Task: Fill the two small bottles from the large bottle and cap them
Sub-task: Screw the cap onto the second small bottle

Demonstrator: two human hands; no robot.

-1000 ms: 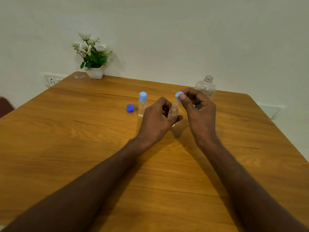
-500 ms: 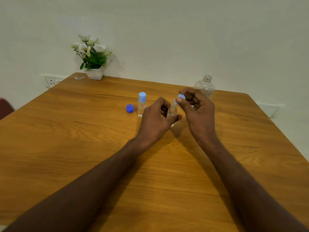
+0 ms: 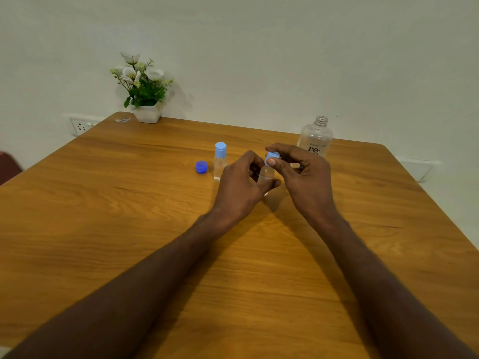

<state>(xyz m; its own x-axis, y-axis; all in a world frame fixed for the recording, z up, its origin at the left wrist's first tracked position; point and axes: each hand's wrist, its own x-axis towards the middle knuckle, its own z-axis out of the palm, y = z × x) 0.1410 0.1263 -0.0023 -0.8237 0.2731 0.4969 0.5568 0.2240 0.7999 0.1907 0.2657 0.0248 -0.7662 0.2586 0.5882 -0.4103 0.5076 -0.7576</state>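
Both hands are curled: left hand (image 3: 239, 187) grips small bottle (image 3: 265, 176), right hand (image 3: 303, 177) pinches light-blue cap (image 3: 270, 158).

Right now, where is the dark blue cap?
In the head view, the dark blue cap lies on the table, left of the capped small bottle, untouched by either hand.

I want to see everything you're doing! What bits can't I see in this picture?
Head view only:
- Second small bottle: mostly hidden behind the left hand; fill level unclear.
- Light blue cap: right hand covers it, so whether it is seated is unclear.
- Large bottle: base hidden behind right hand; label too small.
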